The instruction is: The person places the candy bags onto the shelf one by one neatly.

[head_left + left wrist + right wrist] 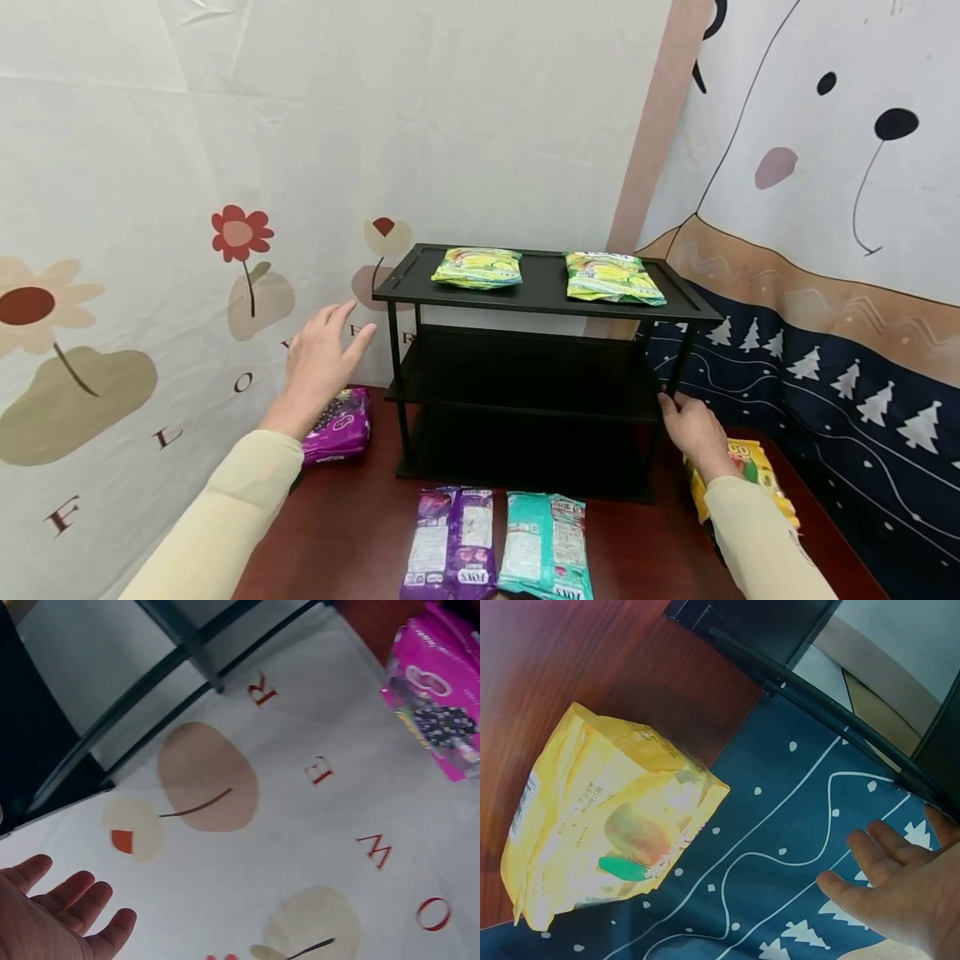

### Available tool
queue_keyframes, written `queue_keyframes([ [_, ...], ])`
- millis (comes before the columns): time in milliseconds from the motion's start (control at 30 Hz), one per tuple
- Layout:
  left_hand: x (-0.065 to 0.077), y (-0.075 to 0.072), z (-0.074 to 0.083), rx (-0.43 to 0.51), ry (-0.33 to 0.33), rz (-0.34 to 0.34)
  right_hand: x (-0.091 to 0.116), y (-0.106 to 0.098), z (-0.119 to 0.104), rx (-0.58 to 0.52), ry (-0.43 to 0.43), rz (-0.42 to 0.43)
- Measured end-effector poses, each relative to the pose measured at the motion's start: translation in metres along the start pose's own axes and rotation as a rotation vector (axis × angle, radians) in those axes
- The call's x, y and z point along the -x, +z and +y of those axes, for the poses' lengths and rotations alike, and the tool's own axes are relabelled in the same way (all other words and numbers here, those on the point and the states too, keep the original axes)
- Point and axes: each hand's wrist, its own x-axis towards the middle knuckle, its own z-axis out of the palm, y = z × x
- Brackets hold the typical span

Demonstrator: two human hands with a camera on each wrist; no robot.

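The desk is shiny red-brown. Behind it hangs a pale cloth with flowers and letters. On the right is a second cloth with a big animal face and white trees.

There is one rack, standing on the desk near the pale cloth. Call it the middle of the clock. I count six bags: two green-yellow bags on its top at 11 and 1, a pink-purple bag near 9, a dark purple bag at 7, a teal bag at 6, and a yellow bag at 4.

The rack is black, with three flat shelves and thin posts.

The left hand is at 9, fingers spread, off the rack. The right hand is near 4, fingers apart, by the middle shelf's corner; I can't tell if they touch it.
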Motion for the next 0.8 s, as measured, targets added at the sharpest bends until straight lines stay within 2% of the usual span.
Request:
queue_keyframes([
  [233, 0.013, 0.005, -0.013, -0.003, -0.055, -0.087, 0.0, 0.0, 0.001, 0.007, -0.005, 0.021],
  [433, 0.025, 0.013, -0.024, -0.015, -0.082, -0.119, -0.001, 0.0, 0.0, 0.01, -0.006, 0.01],
  [800, 0.057, 0.034, -0.045, -0.122, -0.109, -0.249, -0.001, 0.001, 0.001, -0.002, -0.001, 0.004],
])
